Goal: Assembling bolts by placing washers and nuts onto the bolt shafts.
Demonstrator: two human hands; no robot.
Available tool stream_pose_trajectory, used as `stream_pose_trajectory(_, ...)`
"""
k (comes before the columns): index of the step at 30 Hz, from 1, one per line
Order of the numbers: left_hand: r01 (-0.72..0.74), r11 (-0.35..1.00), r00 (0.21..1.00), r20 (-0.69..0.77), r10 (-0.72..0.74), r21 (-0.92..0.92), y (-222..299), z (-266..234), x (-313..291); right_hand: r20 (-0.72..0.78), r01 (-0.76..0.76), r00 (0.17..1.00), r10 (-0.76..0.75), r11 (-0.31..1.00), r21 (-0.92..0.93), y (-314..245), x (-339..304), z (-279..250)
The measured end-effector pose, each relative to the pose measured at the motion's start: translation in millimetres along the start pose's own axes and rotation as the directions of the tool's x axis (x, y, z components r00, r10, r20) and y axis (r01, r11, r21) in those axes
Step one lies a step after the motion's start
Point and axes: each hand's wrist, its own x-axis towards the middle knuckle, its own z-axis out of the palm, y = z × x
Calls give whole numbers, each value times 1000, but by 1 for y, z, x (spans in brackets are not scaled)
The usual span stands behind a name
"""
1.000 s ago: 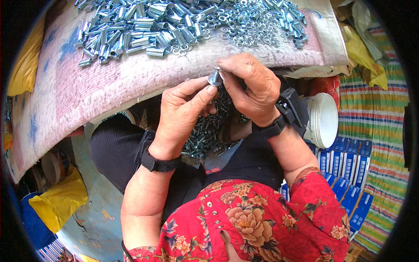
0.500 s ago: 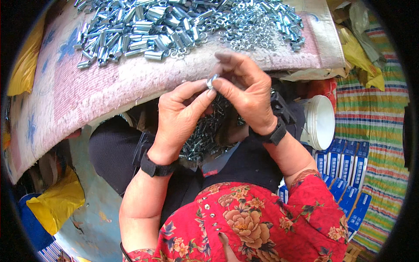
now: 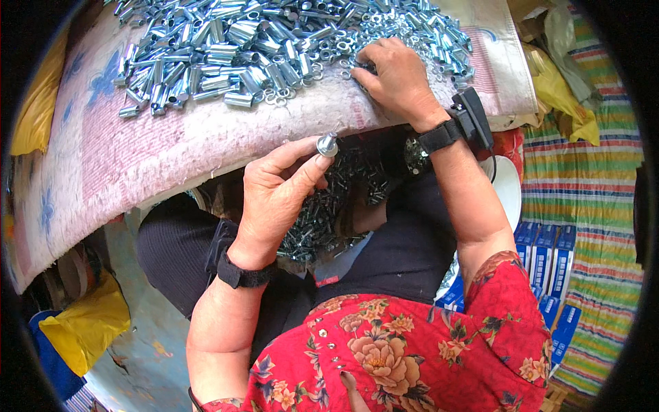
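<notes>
My left hand pinches a small silvery bolt with a washer between thumb and forefinger, above my lap and just off the table's front edge. My right hand is down at the near side of the heap of small metal rings and nuts on the cloth-covered table. Its fingers curl inward there, with the tips partly hidden, so anything between them is not clear. A larger heap of shiny metal sleeves spreads to the left of that hand.
Dark bolts lie in a pile between my legs, under the front edge of the table cloth. At the right are a white bucket, blue-and-white boxes and a striped sheet. A yellow bag lies lower left.
My right hand has left the piece in my left hand and reached forward to the small rings. The left hand keeps its pinch, slightly lower, with the bolt now in plain sight.
</notes>
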Motion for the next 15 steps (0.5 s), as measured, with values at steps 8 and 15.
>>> stream_pose_trajectory(8, 7, 1000, 1000, -10, -7, -17, 0, -3, -3, -96, 50, 994, -46, 998, 41, -9, 0, 5)
stream_pose_trajectory(15, -8, 1000, 1000, -4, 8, 0, 0, -3, -2, -107, -116, 982, 157, 940, 322, -3, 0, 9)
